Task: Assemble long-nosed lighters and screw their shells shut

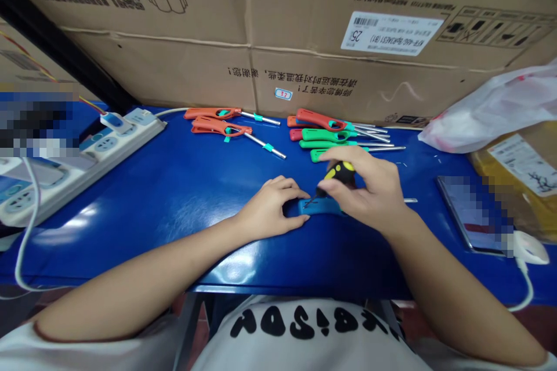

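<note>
Hands (272,211) with screwdriver (339,175), blue lighter (321,206) — carton label (393,33) "25", sticker (284,94) perhaps "32"

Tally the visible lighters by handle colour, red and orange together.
Red or orange lighters: 5
Green lighters: 3
Blue lighter: 1
Total: 9 visible; the right-hand ones overlap, so another could be hidden.

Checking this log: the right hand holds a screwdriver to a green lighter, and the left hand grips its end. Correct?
One slip: in the head view, the lighter is blue, not green. The right hand holds the screwdriver to it; the left hand grips its end.
</note>
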`<state>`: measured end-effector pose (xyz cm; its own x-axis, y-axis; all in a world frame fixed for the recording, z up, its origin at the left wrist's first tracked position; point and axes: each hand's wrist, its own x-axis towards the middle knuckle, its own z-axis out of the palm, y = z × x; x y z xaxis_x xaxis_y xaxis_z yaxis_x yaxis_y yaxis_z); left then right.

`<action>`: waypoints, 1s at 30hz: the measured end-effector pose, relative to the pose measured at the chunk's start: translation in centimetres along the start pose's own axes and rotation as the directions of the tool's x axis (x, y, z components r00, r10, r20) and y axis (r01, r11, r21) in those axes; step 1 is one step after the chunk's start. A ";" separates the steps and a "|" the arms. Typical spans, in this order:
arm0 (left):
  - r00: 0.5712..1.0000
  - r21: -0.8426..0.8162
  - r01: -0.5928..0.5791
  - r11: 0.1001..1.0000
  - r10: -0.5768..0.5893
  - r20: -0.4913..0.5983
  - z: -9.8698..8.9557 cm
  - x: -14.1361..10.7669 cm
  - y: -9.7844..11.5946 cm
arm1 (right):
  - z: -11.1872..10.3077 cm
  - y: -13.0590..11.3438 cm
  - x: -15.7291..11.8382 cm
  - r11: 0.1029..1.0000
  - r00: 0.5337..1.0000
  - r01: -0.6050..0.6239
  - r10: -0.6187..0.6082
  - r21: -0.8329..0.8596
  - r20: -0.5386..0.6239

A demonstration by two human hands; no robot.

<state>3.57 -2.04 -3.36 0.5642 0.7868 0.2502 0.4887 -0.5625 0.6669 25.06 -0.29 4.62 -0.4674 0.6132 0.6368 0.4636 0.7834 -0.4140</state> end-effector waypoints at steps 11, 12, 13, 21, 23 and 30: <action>1.000 0.006 -0.009 1.000 0.009 -0.008 0.1 -0.1 0.0 | -0.6 0.0 0.1 0.999 0.997 0.045 -0.045 0.003 0.066; 1.000 0.001 -0.006 1.000 0.006 -0.003 0.1 -0.1 0.0 | -0.8 -0.2 0.3 0.999 0.988 0.032 -0.038 0.040 0.149; 1.000 -0.004 -0.003 1.000 0.003 0.001 0.0 0.0 0.0 | -1.0 -0.4 0.4 0.996 0.977 0.025 -0.042 0.083 0.210; 1.000 -0.002 0.006 1.000 -0.006 0.000 0.0 0.0 0.1 | -0.8 -0.7 0.3 0.993 0.991 0.083 -0.074 -0.080 0.110; 1.000 0.000 -0.001 1.000 0.001 0.000 0.0 -0.1 0.0 | -1.1 -0.8 0.4 0.999 0.978 0.051 -0.047 -0.017 0.202; 0.999 0.041 -0.027 0.999 0.026 0.026 0.1 -0.2 0.0 | -0.7 -0.4 0.4 0.994 0.993 0.098 -0.095 -0.037 0.073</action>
<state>3.57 -2.24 -3.48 0.5939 0.7649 0.2495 0.5000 -0.5939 0.6303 25.20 -0.38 5.48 -0.5634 0.5416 0.6240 0.4432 0.8355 -0.3250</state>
